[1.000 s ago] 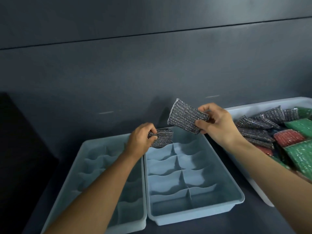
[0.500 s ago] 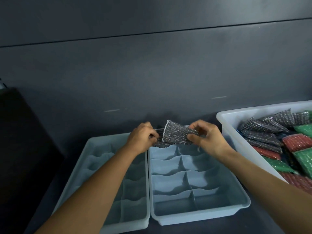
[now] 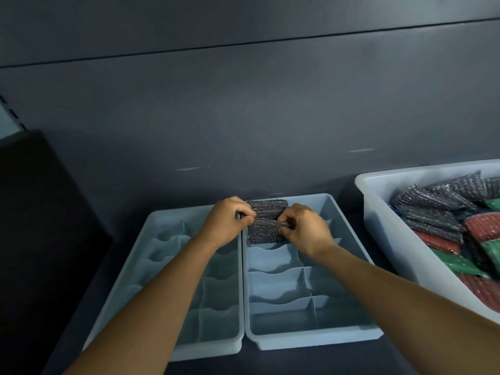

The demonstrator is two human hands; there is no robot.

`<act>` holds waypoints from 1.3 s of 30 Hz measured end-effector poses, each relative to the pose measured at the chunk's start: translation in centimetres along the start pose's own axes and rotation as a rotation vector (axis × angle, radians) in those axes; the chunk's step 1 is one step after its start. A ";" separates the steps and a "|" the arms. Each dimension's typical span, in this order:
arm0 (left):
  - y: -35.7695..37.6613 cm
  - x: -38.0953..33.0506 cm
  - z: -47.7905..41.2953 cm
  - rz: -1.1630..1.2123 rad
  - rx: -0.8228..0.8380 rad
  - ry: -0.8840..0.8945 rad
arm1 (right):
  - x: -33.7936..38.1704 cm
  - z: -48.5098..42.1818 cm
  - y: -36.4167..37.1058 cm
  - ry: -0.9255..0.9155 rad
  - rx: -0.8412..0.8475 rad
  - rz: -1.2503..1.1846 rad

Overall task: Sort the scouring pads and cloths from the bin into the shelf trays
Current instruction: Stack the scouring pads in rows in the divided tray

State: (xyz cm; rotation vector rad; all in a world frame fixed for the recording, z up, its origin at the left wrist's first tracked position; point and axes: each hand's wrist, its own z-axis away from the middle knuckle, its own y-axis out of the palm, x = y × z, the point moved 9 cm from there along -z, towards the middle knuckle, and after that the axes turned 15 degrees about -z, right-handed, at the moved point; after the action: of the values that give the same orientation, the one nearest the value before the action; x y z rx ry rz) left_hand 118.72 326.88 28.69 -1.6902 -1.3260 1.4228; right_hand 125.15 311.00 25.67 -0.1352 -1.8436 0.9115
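As seen past the near rim of the right-hand pale blue divided plastic tray (image 3: 319, 340), the left hand (image 3: 230, 221) and right hand (image 3: 304, 230) each pinch one end of a grey metallic knitted scouring pad (image 3: 263, 234) over a far-left compartment. Judged light, soft, springy and snag-prone, so best gripped by its edges. A white plastic bin (image 3: 376, 209) stands to the right.
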 end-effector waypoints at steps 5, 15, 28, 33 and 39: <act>0.3 -1.0 -0.2 -0.205 -0.016 0.052 | 0.9 0.7 -0.9 0.005 0.077 0.072; 0.3 -18.8 -2.4 0.226 -0.155 0.186 | -2.7 5.2 -19.4 -0.072 -0.163 0.051; 14.2 -30.1 -9.0 -0.355 0.444 0.407 | -15.3 2.6 -28.2 0.232 -0.104 0.371; 15.6 -30.3 -10.0 -0.385 0.471 0.443 | -17.4 1.5 -27.8 0.293 -0.036 0.514; 14.1 -29.8 -10.3 -0.249 0.373 0.399 | -15.3 2.5 -29.8 0.251 -0.194 0.329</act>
State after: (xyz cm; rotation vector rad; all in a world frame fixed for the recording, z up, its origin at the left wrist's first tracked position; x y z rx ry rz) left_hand 134.55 296.31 30.90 -1.4098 -0.9424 1.0433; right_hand 139.25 281.34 32.84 -0.6606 -1.6965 0.8890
